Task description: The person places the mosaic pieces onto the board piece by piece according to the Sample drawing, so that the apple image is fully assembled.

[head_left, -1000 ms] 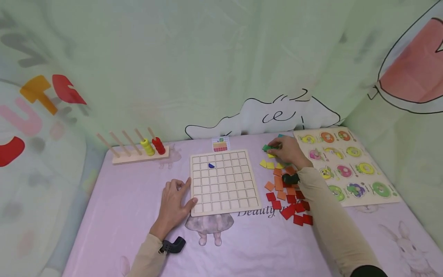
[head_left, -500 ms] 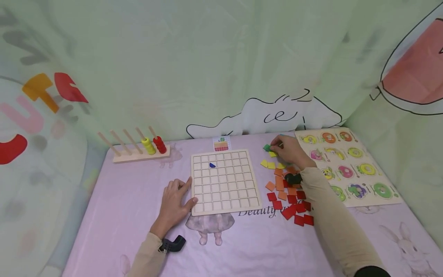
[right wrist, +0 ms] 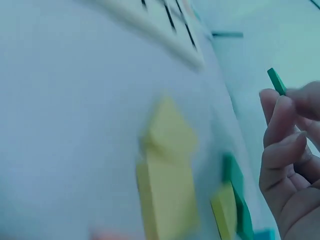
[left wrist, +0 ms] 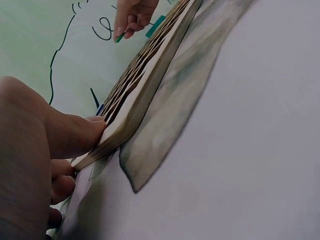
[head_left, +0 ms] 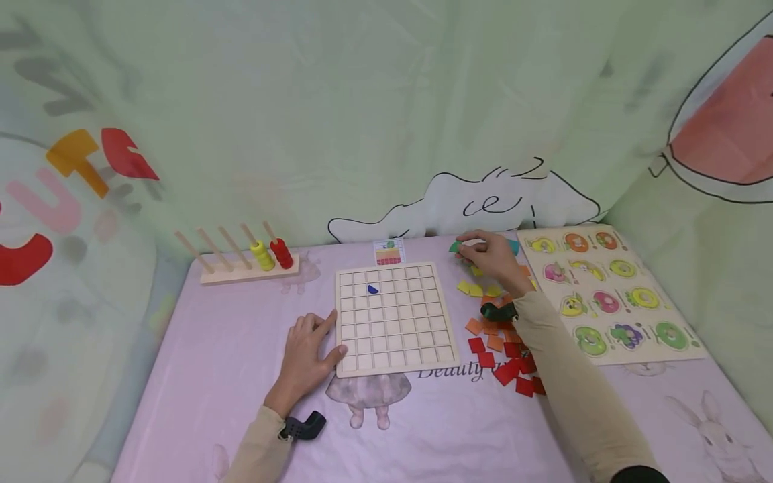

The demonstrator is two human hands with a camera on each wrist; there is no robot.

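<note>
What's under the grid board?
The board lies on the lilac cloth; a printed grey skirt shows past its near edge. Anything directly beneath is covered, so I can't tell what else is there.

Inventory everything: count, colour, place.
Grid board: 1, pale wood, centre
Blue piece: 1, on grid board
Card: 1, multicoloured, behind grid board
Peg stand: 1, pale wood, back left
Beads: 2 stacks, yellow, red, on peg stand
Fruit board: 1, pale wood, right
Loose tiles: many, red, orange, yellow, green, right of grid board
Held tile: 1, green, right hand
Teal piece: 1, by fruit board
Tablecloth: 1, pale purple, underneath
Backdrop: 1, pale green, behind
Wrist devices: 2, black, on wrists
Sleeves: 2, beige, forearms
Left hand: 1, at grid board
Right hand: 1, back right
</note>
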